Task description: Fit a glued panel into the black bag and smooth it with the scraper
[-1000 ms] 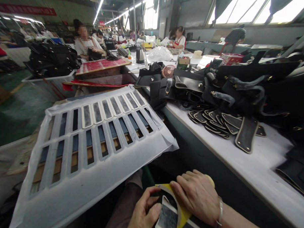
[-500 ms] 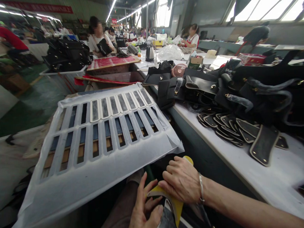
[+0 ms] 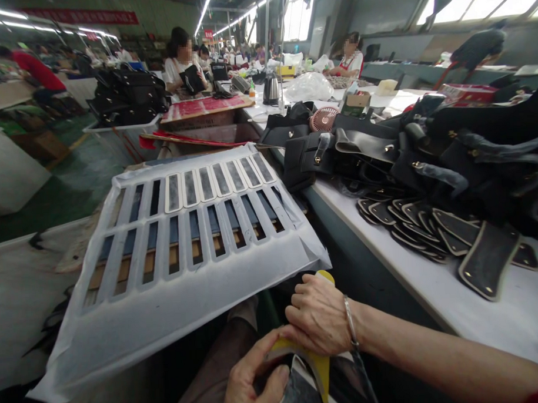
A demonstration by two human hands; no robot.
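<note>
My right hand (image 3: 319, 314) is wrapped round a yellow tool (image 3: 319, 370) with a curved, pointed end, at the bottom middle. The tool's rounded yellow top shows above the fist. Close on its left, my left hand (image 3: 255, 375) has its thumb and forefinger bent round the tool's left tip and the edge of a dark piece with a pale border (image 3: 297, 388). Its other fingers are mostly hidden. The dark piece lies under the tool, low in the view.
A white slotted sheet (image 3: 167, 311) on the left bears several dark strips with pale borders. On the right, a white table (image 3: 408, 273) holds dark curved pieces (image 3: 489, 261) and black bags (image 3: 373, 148). A pink fan (image 3: 323, 119) stands behind. Other people sit farther back.
My left hand's fingers, spread before, have closed in around the tool's left tip. My right hand keeps its grip. The whole view has shifted slightly.
</note>
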